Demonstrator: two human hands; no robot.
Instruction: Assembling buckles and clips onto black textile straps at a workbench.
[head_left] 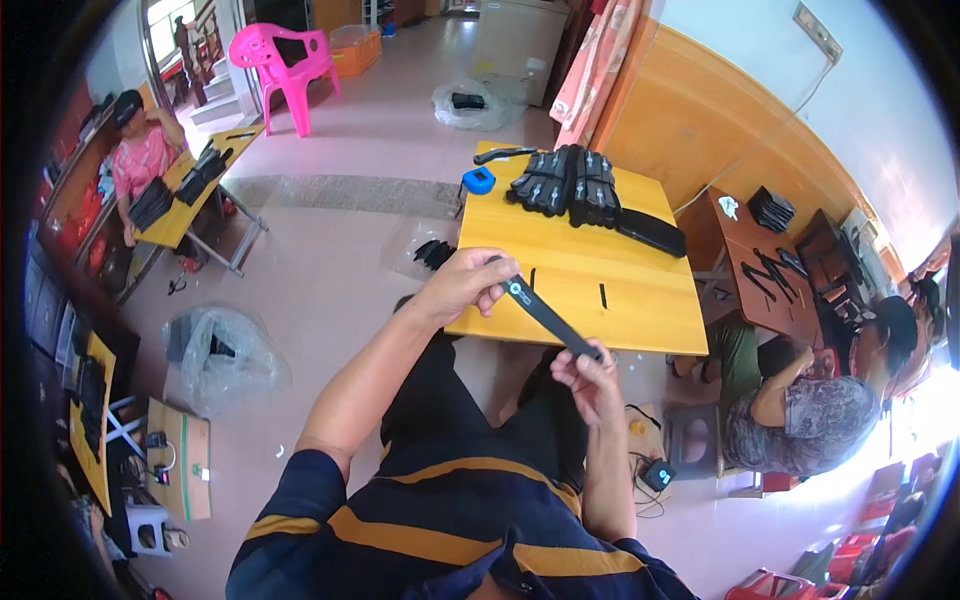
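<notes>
A flat black strap [545, 316] with a pale printed mark is stretched slantwise above the near edge of a yellow table [650, 310]. My left hand [465, 285] pinches its upper end. At the lower end, my right hand [588, 378] has thumb and fingers closed on it. Two short black strips, one of them a small strip [603, 296], lie on the tabletop beyond. Farther back sit bundled black straps [575, 185], with a single wider black piece [650, 232] to their right. A blue object like a tape measure [479, 180] rests at the table's left edge.
At left, a person in pink [145, 165] sits by a narrow yellow table. Another person [820, 415] works at a brown table [745, 250] on the right. Plastic bags [225, 360] and a cardboard box [180, 460] stand on the floor. A pink chair [288, 65] is farther back.
</notes>
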